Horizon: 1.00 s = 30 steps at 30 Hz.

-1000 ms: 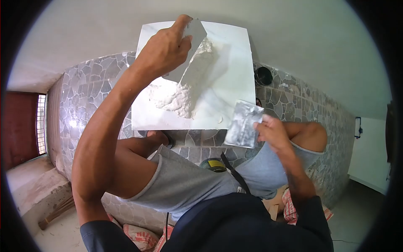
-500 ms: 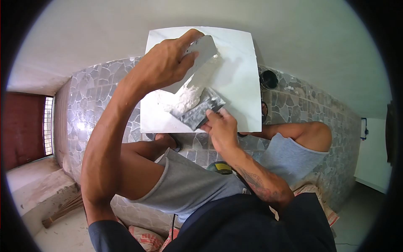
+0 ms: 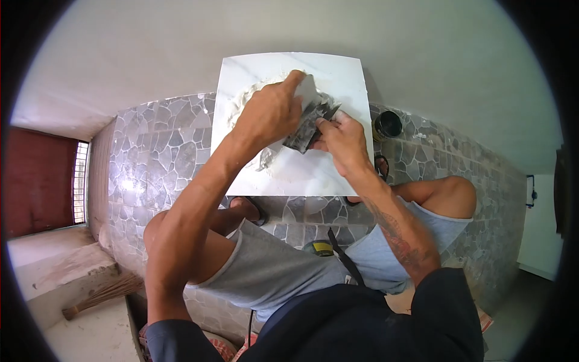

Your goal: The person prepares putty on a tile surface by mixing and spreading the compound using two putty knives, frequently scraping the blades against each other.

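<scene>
A white marble-look board [image 3: 319, 175] lies in front of my knees, with wet white putty [image 3: 263, 160] smeared on it. My left hand [image 3: 269, 113] is closed on a wide flat metal scraper [image 3: 307, 89], partly hidden behind the fingers. Just to the right, my right hand [image 3: 345, 143] grips a smaller putty knife [image 3: 301, 134] whose dark blade is streaked with putty. The two blades meet or overlap over the middle of the board; whether they touch I cannot tell.
A black bucket [image 3: 388, 124] stands right of the board on the stone-patterned floor [image 3: 160, 136]. A wall [image 3: 289, 27] rises behind. A yellow-and-dark round object [image 3: 321, 248] lies between my legs. A stick broom [image 3: 105, 294] rests at lower left, near a red door [image 3: 42, 181].
The scraper in my left hand has swung right and now meets the putty knife. My right hand has moved up and right. The central mound of putty now appears spread at the left.
</scene>
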Tool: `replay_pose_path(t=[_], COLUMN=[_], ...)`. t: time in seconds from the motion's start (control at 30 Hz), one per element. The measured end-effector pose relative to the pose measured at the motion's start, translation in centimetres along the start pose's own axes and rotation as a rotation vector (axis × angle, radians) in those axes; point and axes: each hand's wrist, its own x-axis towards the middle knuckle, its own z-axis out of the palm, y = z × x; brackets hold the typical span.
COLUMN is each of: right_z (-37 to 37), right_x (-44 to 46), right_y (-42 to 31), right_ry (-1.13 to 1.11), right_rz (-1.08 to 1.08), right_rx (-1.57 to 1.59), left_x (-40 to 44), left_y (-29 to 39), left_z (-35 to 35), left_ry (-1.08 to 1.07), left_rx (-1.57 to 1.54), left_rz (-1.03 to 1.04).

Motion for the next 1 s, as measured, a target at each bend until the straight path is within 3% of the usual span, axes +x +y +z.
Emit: replay_pose_path(t=[0.13,0.37,0.5,0.57,0.7,0.9,1.0], right_z=[-3.8,-12.0,-11.4,-9.7,-5.5,-4.1,-2.7], right_x=[1.1,13.0,20.0,21.1,18.6,15.5,11.7], right_y=[-3.5,-8.0,-5.6,-4.9,-6.1,-6.3,-8.6], right_ry=[-0.136,-0.057,-0.006,-0.138,-0.403,-0.403,-0.432], right_rz=[-0.037,0.014,-0.06,-0.085,-0.1,-0.223,-0.234], right_rx=[-0.079,-0.759,-0.913,-0.918,-0.918,-0.809,-0.91], left_x=[-0.3,-2.4,-3.6,-3.6,-2.1,1.7,2.7], left_y=[-0.7,-1.6,-1.9,-1.5,0.6,1.7,2.6], left_z=[0.8,-0.1,-0.1,0.1,1.0,4.4,5.2], left_ry=[0.124,0.465,0.57,0.564,0.563,0.532,0.528], left_rx=[0.048,-0.14,-0.236,-0.326,-0.263,-0.236,-0.243], left_rz=[-0.127,-0.355,-0.373,-0.409,-0.379,-0.386,-0.409])
